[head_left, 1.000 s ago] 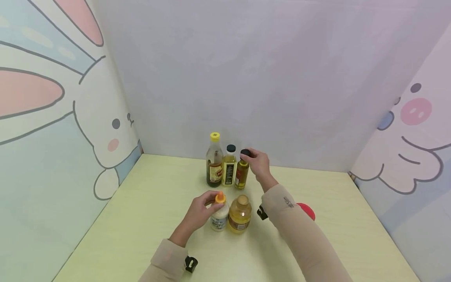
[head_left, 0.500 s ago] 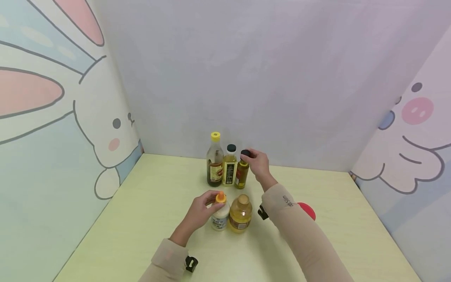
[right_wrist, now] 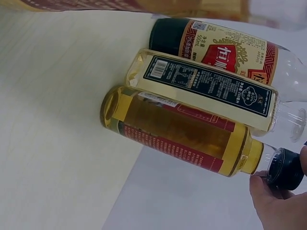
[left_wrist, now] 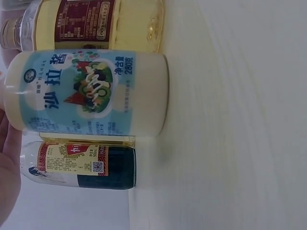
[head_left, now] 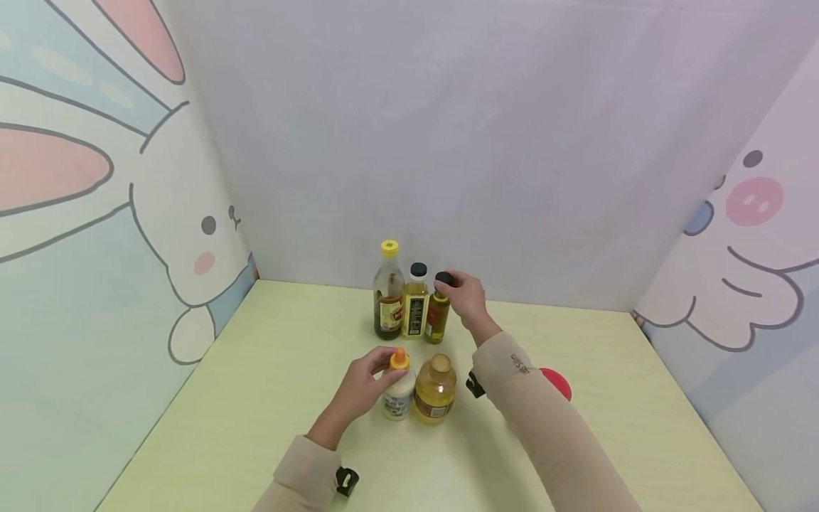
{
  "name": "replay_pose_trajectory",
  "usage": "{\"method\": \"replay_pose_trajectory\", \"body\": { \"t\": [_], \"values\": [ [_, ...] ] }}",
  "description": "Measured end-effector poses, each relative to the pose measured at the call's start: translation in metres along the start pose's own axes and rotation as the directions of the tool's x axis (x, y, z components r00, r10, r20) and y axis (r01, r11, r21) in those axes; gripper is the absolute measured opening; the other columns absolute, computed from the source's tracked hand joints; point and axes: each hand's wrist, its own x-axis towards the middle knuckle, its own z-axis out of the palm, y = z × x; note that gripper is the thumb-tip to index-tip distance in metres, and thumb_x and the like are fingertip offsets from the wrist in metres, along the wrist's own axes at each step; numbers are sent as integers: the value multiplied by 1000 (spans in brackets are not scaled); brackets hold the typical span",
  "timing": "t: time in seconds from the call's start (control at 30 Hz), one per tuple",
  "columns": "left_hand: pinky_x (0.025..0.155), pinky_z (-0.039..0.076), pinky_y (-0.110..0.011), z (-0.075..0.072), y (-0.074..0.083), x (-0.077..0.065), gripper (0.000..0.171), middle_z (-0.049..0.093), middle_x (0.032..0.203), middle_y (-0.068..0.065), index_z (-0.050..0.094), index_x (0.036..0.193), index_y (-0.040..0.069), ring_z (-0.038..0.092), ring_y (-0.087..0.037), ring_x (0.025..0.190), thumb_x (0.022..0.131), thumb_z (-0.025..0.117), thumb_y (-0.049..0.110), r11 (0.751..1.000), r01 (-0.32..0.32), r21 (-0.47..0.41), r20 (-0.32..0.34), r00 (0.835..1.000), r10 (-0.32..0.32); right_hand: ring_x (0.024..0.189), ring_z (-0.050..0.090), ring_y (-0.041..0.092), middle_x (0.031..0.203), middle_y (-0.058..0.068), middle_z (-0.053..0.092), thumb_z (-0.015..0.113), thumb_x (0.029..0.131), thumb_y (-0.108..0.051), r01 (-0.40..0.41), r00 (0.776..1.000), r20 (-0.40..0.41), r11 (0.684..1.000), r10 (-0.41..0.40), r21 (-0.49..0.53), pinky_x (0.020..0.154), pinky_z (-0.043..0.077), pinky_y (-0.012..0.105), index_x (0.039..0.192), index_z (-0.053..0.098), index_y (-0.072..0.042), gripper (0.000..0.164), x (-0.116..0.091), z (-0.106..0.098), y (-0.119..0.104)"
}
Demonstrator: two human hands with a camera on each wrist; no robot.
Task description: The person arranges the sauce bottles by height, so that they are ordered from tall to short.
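My left hand [head_left: 362, 384] pinches the orange and yellow cap of a white salad dressing bottle [head_left: 398, 398], which stands upright at the front. Its blue label [left_wrist: 81, 91] faces the left wrist view. Farther back, my right hand [head_left: 468, 297] grips the black cap [right_wrist: 284, 168] of a small amber oil bottle [right_wrist: 177, 129] with a red label. That bottle is upright, at the right end of a back row. Beside it stand a square pale-yellow bottle [head_left: 415, 313] with a dark label and a taller dark-liquid bottle [head_left: 389, 306] with a yellow cap.
A round-bodied bottle of yellow liquid [head_left: 436, 395] stands close at the right of the dressing bottle. A red round object [head_left: 557, 382] is partly hidden behind my right sleeve. A pale wall [head_left: 448, 142] rises behind the light-yellow tabletop [head_left: 269, 370].
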Motion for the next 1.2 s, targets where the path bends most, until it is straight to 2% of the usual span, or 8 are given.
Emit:
{"method": "replay_pose_trajectory", "body": {
  "t": [0.2, 0.53, 0.77, 0.83, 0.97, 1.07, 1.2],
  "values": [
    [96, 47, -45, 3, 3, 0, 31, 66, 116, -16, 60, 119, -3, 61, -32, 109, 90, 68, 1, 999, 21, 48, -22, 1000, -20, 122, 53, 31, 132, 19, 56, 68, 94, -16, -22, 1000, 5, 1000, 22, 21, 101, 43, 42, 137, 54, -2, 48, -2, 0, -2],
    [95, 48, -40, 1, -1, -2, 33, 66, 117, -10, 61, 121, 3, 62, -26, 109, 91, 71, 12, 1000, -30, 2, -5, 1000, 30, 130, 45, 33, 145, 17, 45, 68, 94, -22, -55, 998, 13, 998, 55, 17, 105, 38, 45, 146, 45, -8, 59, -8, -6, -5],
    [96, 48, -41, 1, 0, -3, 32, 67, 116, -9, 62, 120, 3, 62, -26, 109, 90, 71, 11, 1000, -23, 4, -11, 1000, 23, 134, 40, 31, 148, 13, 42, 68, 94, -26, -60, 998, 26, 998, 61, -20, 107, 36, 47, 147, 43, -10, 61, -15, -14, -12],
    [96, 47, -43, 1, 8, -4, 31, 66, 116, -12, 61, 120, 0, 62, -29, 109, 90, 70, 6, 1000, -11, 14, -16, 1000, 12, 134, 40, 31, 148, 13, 42, 68, 94, -27, -57, 998, 34, 998, 58, -31, 107, 35, 47, 147, 42, -10, 61, -17, -16, -14],
    [96, 47, -44, 1, 11, -5, 31, 66, 115, -15, 61, 119, -2, 62, -31, 109, 90, 69, 2, 1000, -1, 21, -22, 1000, 2, 133, 40, 33, 148, 14, 42, 67, 94, -28, -44, 997, 54, 997, 47, -61, 107, 34, 49, 148, 40, -10, 63, -22, -23, -19],
    [95, 48, -44, 0, 17, -6, 30, 66, 114, -15, 61, 118, -3, 62, -31, 108, 90, 70, 2, 1000, -21, 23, -17, 1000, 21, 133, 41, 33, 148, 14, 42, 67, 94, -30, -39, 997, 67, 995, 45, -86, 107, 34, 50, 149, 39, -10, 65, -27, -29, -23],
    [94, 48, -45, -4, 38, -9, 29, 67, 113, -18, 61, 116, -6, 62, -34, 107, 89, 69, 1, 999, -30, 32, -9, 1000, 30, 132, 42, 33, 149, 14, 41, 66, 95, -30, -38, 995, 84, 993, 48, -114, 106, 35, 51, 150, 38, -11, 65, -33, -37, -28]
  ]
}}
